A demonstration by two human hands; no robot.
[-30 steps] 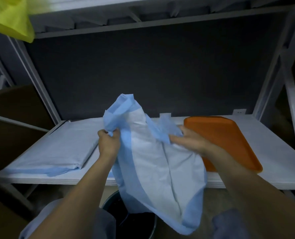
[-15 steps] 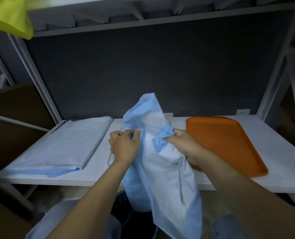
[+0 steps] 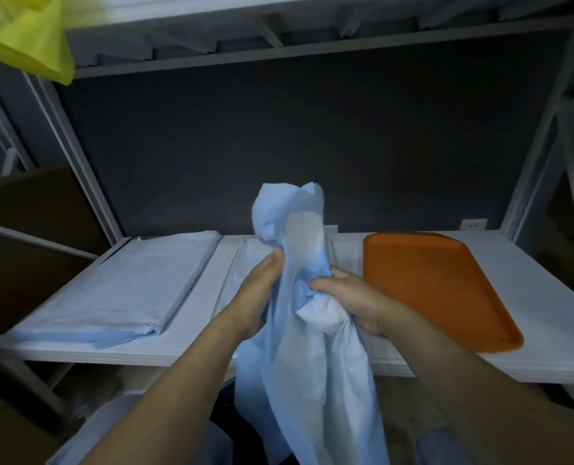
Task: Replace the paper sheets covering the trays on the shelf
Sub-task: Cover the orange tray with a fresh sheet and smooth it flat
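Hands close together before the shelf [image 3: 547, 350]. Left hand [image 3: 255, 297] gripped the bunched blue paper sheet [image 3: 299, 370] from one side; right hand [image 3: 352, 303] clenched a wad of it. Sheet hung past the shelf edge, between covered tray [image 3: 128, 286] and bare orange tray [image 3: 430, 283].

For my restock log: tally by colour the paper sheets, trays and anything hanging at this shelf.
Blue: 2, the crumpled light-blue paper sheet in front and the flat light-blue paper sheet lying left on the white shelf board.
Orange: 1, the bare orange plastic tray.
Yellow: 1, the yellow folded sheet hanging top left.
Total: 4
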